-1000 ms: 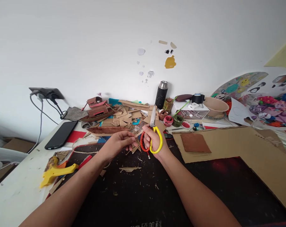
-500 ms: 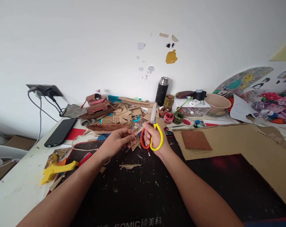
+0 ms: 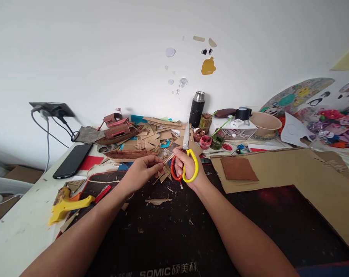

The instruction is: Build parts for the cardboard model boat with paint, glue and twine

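My right hand (image 3: 192,169) is closed around scissors (image 3: 186,139) with one red and one yellow handle loop, the blades pointing up and away. Its thumb and a finger also pinch one end of a thin pale strand that looks like twine (image 3: 168,158). My left hand (image 3: 145,169) is closed on the other side of this strand, fingertips together. A length of twine (image 3: 105,181) curves over the mat to the left, behind my left wrist. Cardboard scraps (image 3: 150,140) lie in a heap beyond both hands.
A yellow glue gun (image 3: 66,204) and a phone (image 3: 72,161) lie at left. Brown model boats (image 3: 119,132) stand behind. Paint jars (image 3: 205,142), a black flask (image 3: 197,111) and a cardboard sheet (image 3: 269,169) bearing a brown square (image 3: 239,169) are at right.
Both hands keep nearly the same pose, with the scissors and strand still held. The view has shifted very slightly.
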The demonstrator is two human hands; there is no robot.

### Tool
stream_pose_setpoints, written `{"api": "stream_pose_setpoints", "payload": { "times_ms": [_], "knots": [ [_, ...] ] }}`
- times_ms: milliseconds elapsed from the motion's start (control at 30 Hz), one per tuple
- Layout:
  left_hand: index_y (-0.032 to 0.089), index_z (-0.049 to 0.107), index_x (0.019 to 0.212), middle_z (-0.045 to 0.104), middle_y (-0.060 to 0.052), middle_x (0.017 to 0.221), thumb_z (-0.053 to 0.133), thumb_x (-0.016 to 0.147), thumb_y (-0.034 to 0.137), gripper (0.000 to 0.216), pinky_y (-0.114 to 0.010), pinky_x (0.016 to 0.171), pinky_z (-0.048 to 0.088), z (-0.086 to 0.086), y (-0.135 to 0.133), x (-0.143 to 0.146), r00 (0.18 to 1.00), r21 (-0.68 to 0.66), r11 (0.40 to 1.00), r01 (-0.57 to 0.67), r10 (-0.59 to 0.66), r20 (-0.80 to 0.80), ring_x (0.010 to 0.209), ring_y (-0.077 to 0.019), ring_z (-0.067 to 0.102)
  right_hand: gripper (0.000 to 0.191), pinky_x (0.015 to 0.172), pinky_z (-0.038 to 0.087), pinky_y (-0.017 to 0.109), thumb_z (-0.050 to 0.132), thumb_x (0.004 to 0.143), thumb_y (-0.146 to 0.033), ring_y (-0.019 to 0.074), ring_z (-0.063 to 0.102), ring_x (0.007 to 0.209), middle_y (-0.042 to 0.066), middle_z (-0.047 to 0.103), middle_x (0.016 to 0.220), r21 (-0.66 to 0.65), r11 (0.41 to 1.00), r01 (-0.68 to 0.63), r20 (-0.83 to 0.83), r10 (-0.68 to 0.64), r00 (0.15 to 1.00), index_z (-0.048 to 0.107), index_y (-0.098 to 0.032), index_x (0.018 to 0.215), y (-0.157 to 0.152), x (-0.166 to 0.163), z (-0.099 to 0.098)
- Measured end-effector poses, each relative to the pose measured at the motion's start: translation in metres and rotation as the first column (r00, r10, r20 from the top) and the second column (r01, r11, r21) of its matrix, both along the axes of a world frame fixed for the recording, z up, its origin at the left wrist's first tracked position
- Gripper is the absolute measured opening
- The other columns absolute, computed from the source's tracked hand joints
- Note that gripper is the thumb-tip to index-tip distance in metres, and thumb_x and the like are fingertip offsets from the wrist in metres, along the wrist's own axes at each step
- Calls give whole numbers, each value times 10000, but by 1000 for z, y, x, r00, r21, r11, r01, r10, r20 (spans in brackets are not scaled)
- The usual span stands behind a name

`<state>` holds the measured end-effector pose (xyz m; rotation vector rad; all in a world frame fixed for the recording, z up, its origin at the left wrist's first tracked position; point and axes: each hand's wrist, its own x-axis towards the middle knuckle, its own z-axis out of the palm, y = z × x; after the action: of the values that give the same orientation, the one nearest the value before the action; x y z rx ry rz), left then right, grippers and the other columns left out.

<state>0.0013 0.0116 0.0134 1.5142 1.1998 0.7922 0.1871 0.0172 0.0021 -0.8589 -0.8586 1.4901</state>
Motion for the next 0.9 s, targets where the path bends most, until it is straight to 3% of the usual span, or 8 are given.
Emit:
{"api": "stream_pose_setpoints", "payload": {
  "times_ms": [900],
  "knots": [
    [213, 705, 810, 777, -44, 784, 746, 836, 689, 478, -315, 667, 473, 1, 0, -1, 996, 28, 999, -28, 30, -81, 656, -203, 642, 434, 305, 314, 185, 874, 748, -527, 69, 387, 302, -139, 452, 471, -11, 1000, -11, 0, 11, 1000, 586, -227, 873, 1, 1, 0]
  ]
}}
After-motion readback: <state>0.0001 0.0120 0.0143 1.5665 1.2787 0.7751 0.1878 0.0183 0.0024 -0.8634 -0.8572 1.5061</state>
